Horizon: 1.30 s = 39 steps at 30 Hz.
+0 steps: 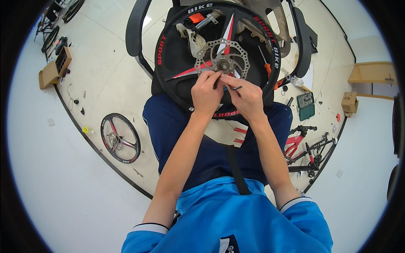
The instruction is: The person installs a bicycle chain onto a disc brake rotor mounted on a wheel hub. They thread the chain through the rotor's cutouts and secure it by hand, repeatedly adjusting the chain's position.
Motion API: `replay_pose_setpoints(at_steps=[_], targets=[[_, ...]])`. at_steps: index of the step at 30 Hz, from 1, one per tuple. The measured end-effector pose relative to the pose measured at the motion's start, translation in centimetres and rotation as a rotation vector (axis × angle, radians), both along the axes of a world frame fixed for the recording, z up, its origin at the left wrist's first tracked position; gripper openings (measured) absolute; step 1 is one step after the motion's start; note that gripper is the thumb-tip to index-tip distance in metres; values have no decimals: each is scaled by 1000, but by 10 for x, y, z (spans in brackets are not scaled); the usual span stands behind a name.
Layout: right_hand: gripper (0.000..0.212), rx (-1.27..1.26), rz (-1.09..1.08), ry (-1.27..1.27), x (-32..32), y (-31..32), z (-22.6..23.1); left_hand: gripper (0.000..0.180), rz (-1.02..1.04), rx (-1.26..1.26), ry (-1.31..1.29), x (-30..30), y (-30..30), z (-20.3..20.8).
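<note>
red and white lettering (200, 8) marks the wheel (192, 71) lying on the chair (139, 27). at its rotor (243, 57), the left hand (206, 95) presses its fingertips together, any contents hidden; the right hand (249, 96) pinches a dark rod (237, 88).

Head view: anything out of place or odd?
Yes. One wheel lies across a chair, an odd workbench, with an orange-handled tool inside it. Small loose parts litter the floor near an open green case, looking stray.

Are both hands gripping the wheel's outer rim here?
No, the left hand and right hand are close together near the centre of the brake disc.
</note>
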State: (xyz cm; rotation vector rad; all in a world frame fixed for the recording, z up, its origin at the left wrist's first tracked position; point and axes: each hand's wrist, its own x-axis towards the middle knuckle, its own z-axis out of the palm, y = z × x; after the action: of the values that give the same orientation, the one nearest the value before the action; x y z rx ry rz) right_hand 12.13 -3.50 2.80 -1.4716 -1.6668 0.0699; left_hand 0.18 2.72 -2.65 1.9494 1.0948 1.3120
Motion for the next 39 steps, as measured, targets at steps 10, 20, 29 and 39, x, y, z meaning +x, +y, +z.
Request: replay_pose_setpoints(at_steps=[10,20,29,39], targets=[[27,-160,64,2,8,7,22,15,60,31,-10,6,-3,-5],[26,-162,58,91,8,4,23,15,60,136,21,7,-2,-9],[21,-127,75,85,21,9,17,17,3,212,141,6,4,2],[16,-211,-70,567,11,-12,10,18,6,224,83,-1,1,-7]])
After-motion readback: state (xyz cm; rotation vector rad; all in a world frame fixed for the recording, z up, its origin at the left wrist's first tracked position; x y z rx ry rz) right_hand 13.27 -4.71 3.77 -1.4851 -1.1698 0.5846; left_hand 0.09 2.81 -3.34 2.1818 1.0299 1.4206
